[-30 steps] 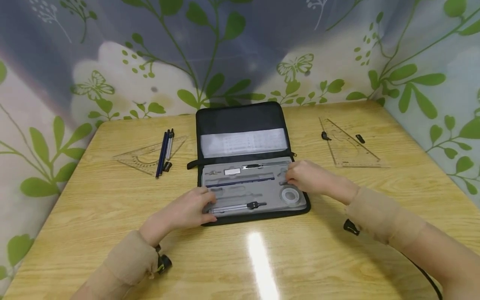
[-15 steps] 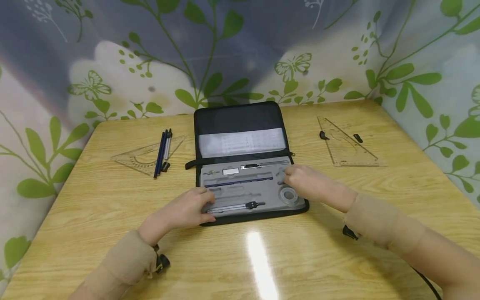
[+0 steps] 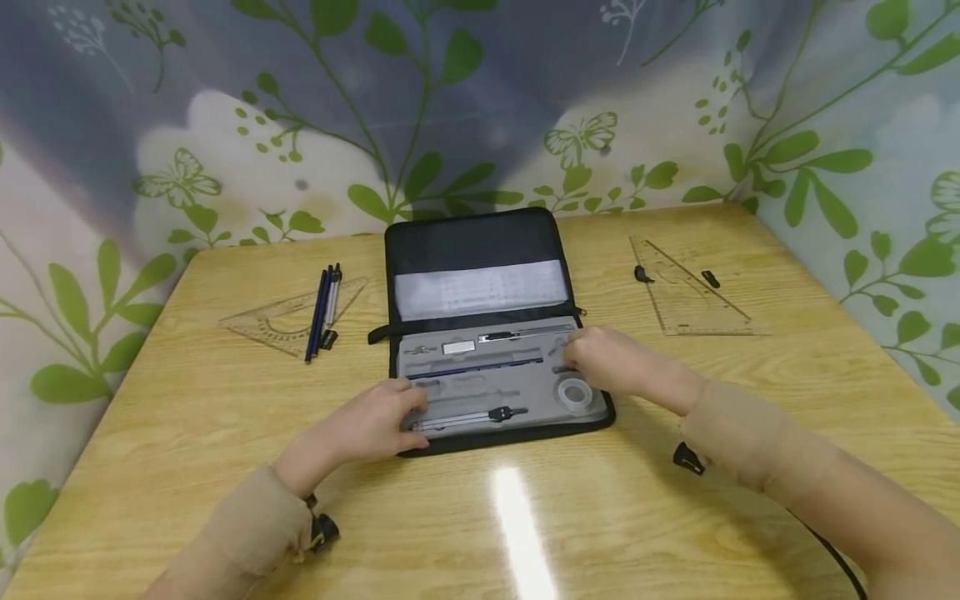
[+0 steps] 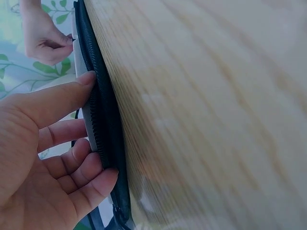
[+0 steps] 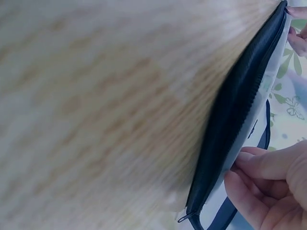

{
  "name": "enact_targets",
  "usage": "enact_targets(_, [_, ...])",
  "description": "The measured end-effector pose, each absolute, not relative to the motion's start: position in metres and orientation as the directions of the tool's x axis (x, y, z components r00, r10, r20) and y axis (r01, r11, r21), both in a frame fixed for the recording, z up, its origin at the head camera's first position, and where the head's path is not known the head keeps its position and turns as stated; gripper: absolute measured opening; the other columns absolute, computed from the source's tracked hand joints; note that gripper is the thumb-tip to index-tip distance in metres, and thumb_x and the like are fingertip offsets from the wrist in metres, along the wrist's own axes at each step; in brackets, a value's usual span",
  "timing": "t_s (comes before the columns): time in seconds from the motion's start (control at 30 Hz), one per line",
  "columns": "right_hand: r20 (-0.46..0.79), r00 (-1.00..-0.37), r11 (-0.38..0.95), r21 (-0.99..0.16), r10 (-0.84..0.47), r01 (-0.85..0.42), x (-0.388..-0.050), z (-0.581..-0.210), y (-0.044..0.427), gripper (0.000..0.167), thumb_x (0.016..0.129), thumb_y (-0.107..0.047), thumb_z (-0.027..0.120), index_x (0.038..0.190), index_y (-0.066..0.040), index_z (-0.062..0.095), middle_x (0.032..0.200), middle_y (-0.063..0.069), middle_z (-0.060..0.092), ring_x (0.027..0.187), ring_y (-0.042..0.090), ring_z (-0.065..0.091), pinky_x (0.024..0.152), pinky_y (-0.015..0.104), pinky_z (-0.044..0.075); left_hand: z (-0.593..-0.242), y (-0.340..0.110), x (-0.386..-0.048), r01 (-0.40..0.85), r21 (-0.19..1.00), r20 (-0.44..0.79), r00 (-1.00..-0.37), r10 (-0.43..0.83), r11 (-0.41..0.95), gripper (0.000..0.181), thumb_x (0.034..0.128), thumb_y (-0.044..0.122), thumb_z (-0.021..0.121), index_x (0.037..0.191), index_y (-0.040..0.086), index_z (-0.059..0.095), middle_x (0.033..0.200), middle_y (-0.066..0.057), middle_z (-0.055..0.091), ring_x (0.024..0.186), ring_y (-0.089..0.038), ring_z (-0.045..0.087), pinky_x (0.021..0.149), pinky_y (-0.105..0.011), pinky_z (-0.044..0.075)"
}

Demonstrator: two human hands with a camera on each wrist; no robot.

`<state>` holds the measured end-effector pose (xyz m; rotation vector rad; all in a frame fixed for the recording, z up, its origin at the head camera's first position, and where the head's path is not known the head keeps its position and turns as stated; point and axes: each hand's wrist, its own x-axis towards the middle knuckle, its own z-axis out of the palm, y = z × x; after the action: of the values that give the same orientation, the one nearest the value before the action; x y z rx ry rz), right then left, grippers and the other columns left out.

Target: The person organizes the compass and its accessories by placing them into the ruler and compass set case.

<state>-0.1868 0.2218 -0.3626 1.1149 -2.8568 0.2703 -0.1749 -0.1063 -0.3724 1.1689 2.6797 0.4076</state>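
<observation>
A black zip case [image 3: 480, 237] lies open on the table. Its grey tray [image 3: 536, 387] holds a compass [image 3: 468, 418], white eraser [image 3: 459, 347], utility knife [image 3: 498, 337], dark blue pencil [image 3: 476, 368] and a clear tape roll [image 3: 574, 394]. My left hand [image 3: 375, 421] holds the case's front left corner, the thumb on the zipped front edge. At the tray's right side, my right hand [image 3: 607, 358] has thumb and index finger together over a slot. A small dark piece shows at those fingertips; its kind is mostly hidden.
On the left, a clear set square [image 3: 258, 321] lies under dark pencils [image 3: 318, 317], with a small black sharpener [image 3: 328, 340] alongside. Another set square [image 3: 693, 308] lies right, with two small black pieces [image 3: 642, 273] near it. A patterned curtain [image 3: 480, 108] rises behind the table.
My right hand shifts slightly at the slot on the tray's right side. The left hand stays on the case corner. The whole head view drifts a little.
</observation>
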Motion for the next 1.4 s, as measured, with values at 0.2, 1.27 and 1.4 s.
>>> enact_targets(0.2, [0.109, -0.751, 0.726, -0.199, -0.651, -0.658, -0.191, -0.361, 0.226, 0.017, 0.074, 0.013, 0.060, 0.068, -0.003, 0.063, 0.068, 0.001, 0.053, 0.062, 0.012, 0.050, 0.057, 0.027, 0.047, -0.372, -0.107, -0.176, 0.686, 0.325, -0.060, -0.672, 0.738, 0.651, 0.029, 0.0763, 0.026, 0.076, 0.094, 0.008, 0.060, 0.082, 0.003, 0.050, 0.069, -0.011, 0.043, 0.061, -0.028, 0.039])
enact_targets(1.27, [0.042, -0.990, 0.947, -0.301, 0.133, 0.114, -0.271, -0.330, 0.417, 0.028, 0.086, -0.010, 0.057, 0.097, 0.015, 0.060, 0.100, 0.032, 0.058, 0.097, 0.053, 0.046, 0.097, 0.059, 0.025, -0.376, -0.107, -0.173, 0.694, 0.330, 0.003, -0.678, 0.735, 0.640, 0.029, 0.0743, 0.024, 0.078, 0.091, 0.009, 0.060, 0.083, 0.003, 0.051, 0.069, -0.010, 0.043, 0.061, -0.029, 0.041])
enact_targets(1.4, [-0.029, -0.984, 0.940, -0.293, 0.174, 0.175, -0.272, -0.337, 0.421, 0.031, 0.086, -0.014, 0.058, 0.099, 0.015, 0.060, 0.103, 0.032, 0.057, 0.098, 0.051, 0.047, 0.093, 0.058, 0.031, -0.376, -0.107, -0.172, 0.696, 0.331, 0.015, -0.679, 0.734, 0.637, 0.029, 0.0738, 0.024, 0.078, 0.091, 0.008, 0.060, 0.084, 0.002, 0.052, 0.069, -0.010, 0.043, 0.061, -0.029, 0.041])
